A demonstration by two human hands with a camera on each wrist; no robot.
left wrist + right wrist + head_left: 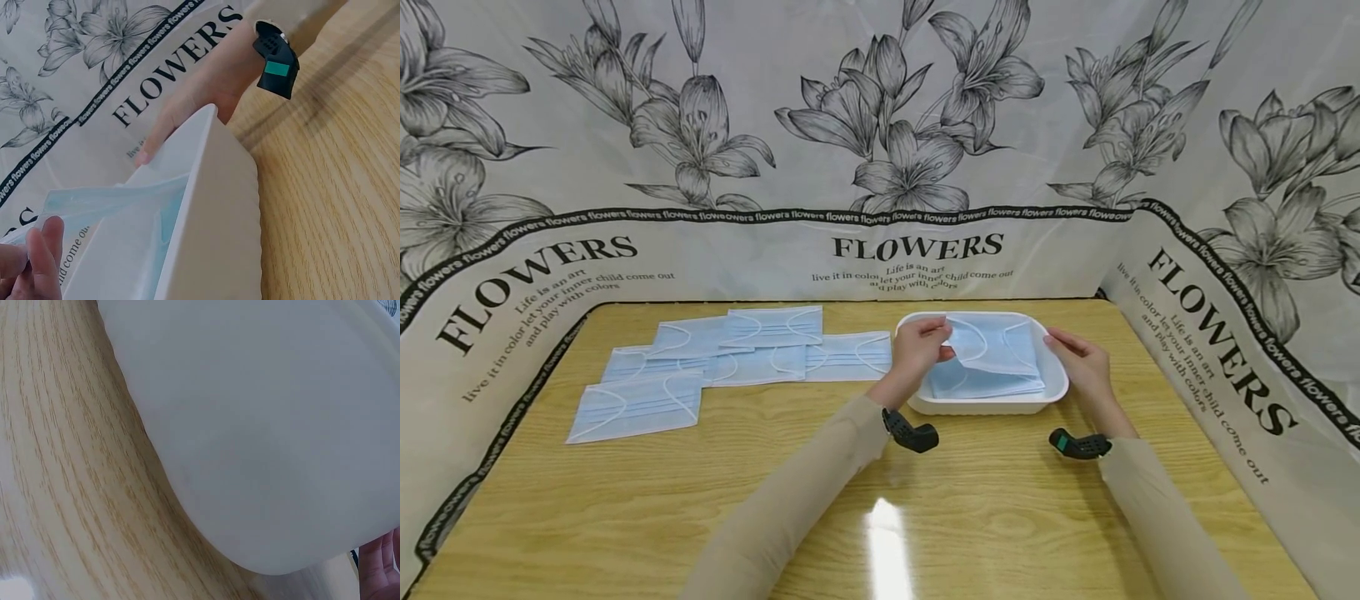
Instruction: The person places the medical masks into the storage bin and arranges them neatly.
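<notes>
In the head view a white plastic tray (985,407) stands at the right of the table with several pale blue face masks (988,386) stacked inside. My left hand (921,337) pinches the left edge of a face mask (996,337) and holds that end raised over the stack. The left wrist view shows the same mask (94,203) stretched out from my fingertips (50,244) towards the tray's inside. At the tray's right end, my right hand (1082,362) holds the rim with its fingertips. The tray's outer wall (250,437) fills most of the right wrist view.
Several more face masks (700,367) lie overlapping on the wooden table (737,467) at left, ear loops on top. One mask (850,357) reaches near the tray's left end. A flower-print curtain (910,183) encloses the back and sides.
</notes>
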